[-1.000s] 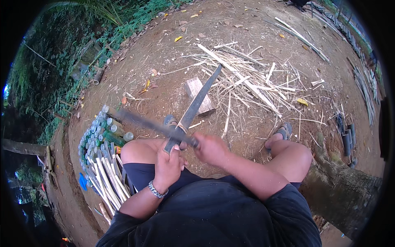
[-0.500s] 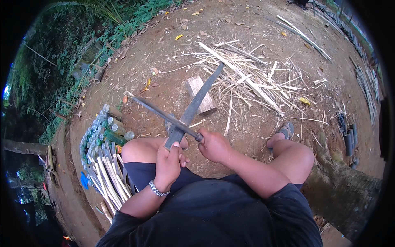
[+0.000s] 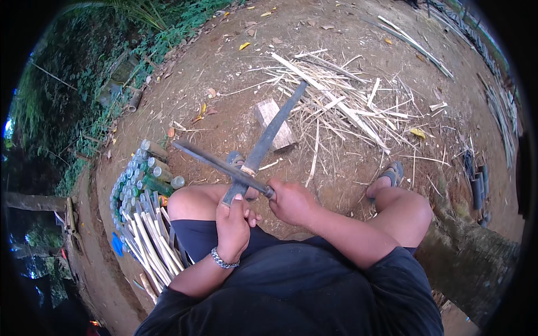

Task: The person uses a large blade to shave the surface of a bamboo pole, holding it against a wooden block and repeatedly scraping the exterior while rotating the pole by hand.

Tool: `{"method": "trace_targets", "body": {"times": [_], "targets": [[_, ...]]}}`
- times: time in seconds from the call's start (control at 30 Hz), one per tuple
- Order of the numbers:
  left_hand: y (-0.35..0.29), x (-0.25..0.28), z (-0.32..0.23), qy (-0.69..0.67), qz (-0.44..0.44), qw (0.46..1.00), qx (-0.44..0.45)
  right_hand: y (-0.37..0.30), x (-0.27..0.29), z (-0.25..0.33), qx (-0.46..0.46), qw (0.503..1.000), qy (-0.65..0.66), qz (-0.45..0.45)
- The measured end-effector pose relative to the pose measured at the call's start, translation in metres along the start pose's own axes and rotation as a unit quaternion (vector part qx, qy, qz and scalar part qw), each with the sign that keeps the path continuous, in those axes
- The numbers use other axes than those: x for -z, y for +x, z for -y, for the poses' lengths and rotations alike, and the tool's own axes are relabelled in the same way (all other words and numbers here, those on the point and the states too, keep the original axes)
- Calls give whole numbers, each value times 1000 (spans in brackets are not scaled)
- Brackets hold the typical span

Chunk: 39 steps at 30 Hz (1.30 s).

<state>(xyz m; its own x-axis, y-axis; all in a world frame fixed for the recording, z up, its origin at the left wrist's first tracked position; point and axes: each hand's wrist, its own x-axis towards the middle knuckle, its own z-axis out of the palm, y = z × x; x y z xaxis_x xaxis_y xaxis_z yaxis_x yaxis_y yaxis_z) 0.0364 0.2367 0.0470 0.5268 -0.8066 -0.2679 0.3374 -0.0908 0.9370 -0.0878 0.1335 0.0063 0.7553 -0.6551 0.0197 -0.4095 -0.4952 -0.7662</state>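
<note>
Head view | left hand (image 3: pixel 232 227) clamps long knife (image 3: pixel 269 137), blade toward 1 o'clock | right hand (image 3: pixel 291 200) grips thin stick (image 3: pixel 218 162), pointing 10 o'clock, crossing blade

Two hands are at work: the left hand (image 3: pixel 232 227) and the right hand (image 3: pixel 291 201). One long knife (image 3: pixel 269 134) crosses one dark stick (image 3: pixel 218 163). One wooden block (image 3: pixel 276 124) lies on the dirt. One sandal (image 3: pixel 390 172) shows, and one bracelet (image 3: pixel 224 260). The cut bamboo pieces (image 3: pixel 140 185) stacked at the left and the scattered splinters (image 3: pixel 347 106) are too many to count.
</note>
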Motion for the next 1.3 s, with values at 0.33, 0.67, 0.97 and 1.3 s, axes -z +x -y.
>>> {"method": "trace_targets", "body": {"times": [0.33, 0.67, 0.97, 1.3], "targets": [[-9, -11, -13, -46, -22, 999, 3, 4, 0, -6, -67, 997, -25, 16], [-10, -10, -21, -79, -33, 996, 20, 0, -3, -18, -40, 999, 6, -22], [-8, 35, -104, 198, -71, 932, -293, 20, 44, -69, -273, 943, 113, -151], [80, 16, -140, -132, -111, 792, -585, 24, 4, -129, -364, 904, 157, -158]]}}
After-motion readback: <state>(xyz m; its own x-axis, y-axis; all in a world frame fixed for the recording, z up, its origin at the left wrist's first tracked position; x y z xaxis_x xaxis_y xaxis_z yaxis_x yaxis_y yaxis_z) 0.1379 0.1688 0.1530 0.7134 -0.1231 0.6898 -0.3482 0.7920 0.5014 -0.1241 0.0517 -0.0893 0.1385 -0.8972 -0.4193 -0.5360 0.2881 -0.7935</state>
